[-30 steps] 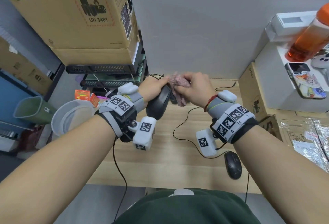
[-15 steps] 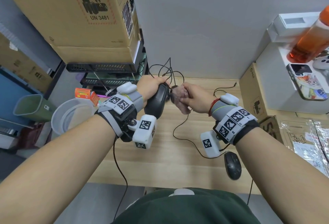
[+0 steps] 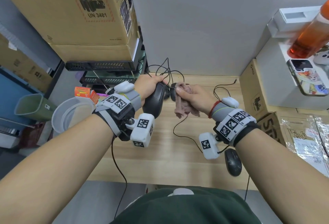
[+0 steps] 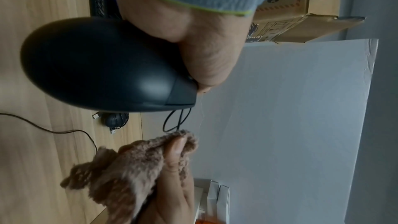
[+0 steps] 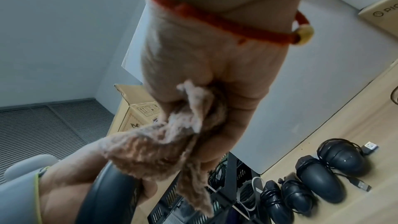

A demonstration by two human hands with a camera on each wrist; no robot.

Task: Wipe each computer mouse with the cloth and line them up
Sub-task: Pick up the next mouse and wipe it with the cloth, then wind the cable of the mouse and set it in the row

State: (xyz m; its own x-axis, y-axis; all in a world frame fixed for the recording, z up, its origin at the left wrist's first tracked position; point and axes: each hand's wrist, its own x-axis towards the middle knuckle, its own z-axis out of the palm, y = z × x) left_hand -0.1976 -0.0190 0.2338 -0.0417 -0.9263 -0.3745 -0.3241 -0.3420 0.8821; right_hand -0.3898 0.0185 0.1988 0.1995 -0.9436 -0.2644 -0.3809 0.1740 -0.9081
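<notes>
Soft, even indoor light fills all three views, bright enough for clear colour, with only faint shadows on the desk (image 3: 160, 152). The head view bends strongly toward its edges, so the cardboard box (image 3: 71, 15) leans and the orange bottle (image 3: 309, 35) at the right margin is smeared. In the wrist views the cloth (image 5: 155, 149) and nearby skin are soft with blur, and a dull highlight sits on the held mouse (image 4: 150, 86).
</notes>
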